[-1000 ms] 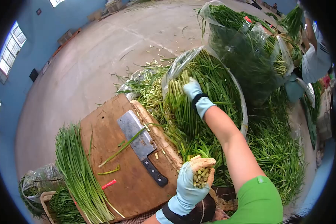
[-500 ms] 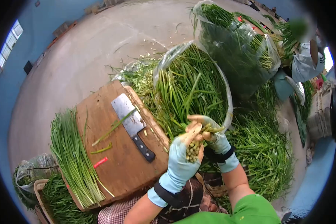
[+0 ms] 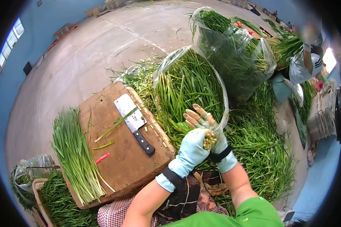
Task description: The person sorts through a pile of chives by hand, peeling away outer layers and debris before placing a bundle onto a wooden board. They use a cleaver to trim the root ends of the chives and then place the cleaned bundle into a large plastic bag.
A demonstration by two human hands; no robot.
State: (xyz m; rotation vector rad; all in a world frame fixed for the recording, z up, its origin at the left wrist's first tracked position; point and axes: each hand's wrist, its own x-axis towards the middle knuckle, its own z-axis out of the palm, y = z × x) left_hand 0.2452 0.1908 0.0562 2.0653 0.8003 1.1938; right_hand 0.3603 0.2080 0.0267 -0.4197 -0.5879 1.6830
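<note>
My left hand (image 3: 193,146), in a pale blue glove with tan fingertips, is closed around a bunch of garlic chives (image 3: 209,141). The pale cut ends face me at the thumb. My right hand (image 3: 209,124), gloved alike, is just beyond the bunch with its fingers stretched out and spread. Below both hands is a clear plastic bag (image 3: 226,99) full of loose green chives (image 3: 193,79). To the left, a cleaver (image 3: 133,120) lies on a thick wooden board (image 3: 119,162), beside a neat pile of chives (image 3: 77,155) and a red strip (image 3: 102,158).
More chives (image 3: 265,151) are heaped on the floor at right. A tall filled bag (image 3: 235,64) stands farther back, near another person (image 3: 306,64) holding greens. A tan crate (image 3: 38,185) of greens is at lower left. Trimmings (image 3: 140,77) lie behind the board.
My right hand has opened and spread its fingers, where it was gathered round the stalks. The left hand has turned and closed around the bunch. The view has shifted slightly.
</note>
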